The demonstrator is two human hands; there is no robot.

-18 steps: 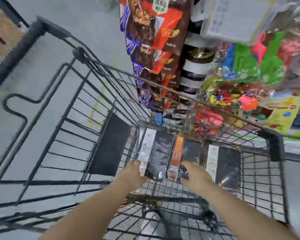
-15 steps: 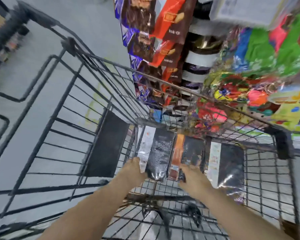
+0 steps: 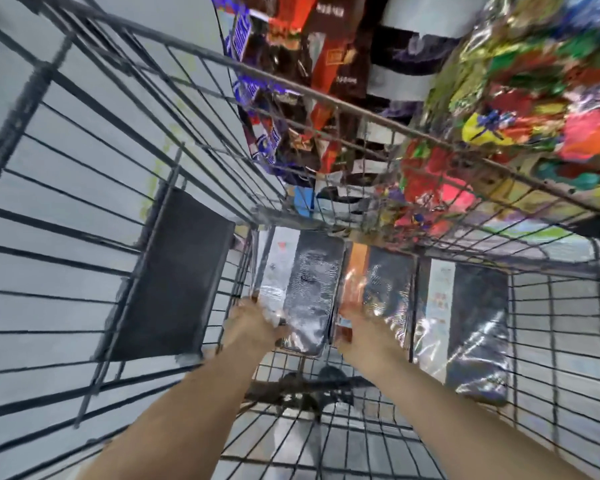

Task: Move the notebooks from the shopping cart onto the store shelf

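Three plastic-wrapped black notebooks lie side by side at the bottom of the wire shopping cart (image 3: 125, 140). The left notebook (image 3: 302, 285) has a white band, the middle notebook (image 3: 385, 285) an orange band, and the right notebook (image 3: 471, 327) a white band. My left hand (image 3: 253, 323) grips the near corner of the left notebook. My right hand (image 3: 357, 330) closes on the near edge of the middle notebook. The right notebook lies untouched. The picture is blurred by motion.
A black flap panel (image 3: 177, 275) hangs on the cart's left wall. Beyond the cart's far rim hang snack bags (image 3: 291, 81) and bright candy packs (image 3: 534, 98). A shelf edge with flat printed goods (image 3: 534, 233) shows at the right. Grey floor lies to the left.
The view has dipped closer into the cart, so the notebooks look larger. Both hands stay on the near edges of the left and middle notebooks.
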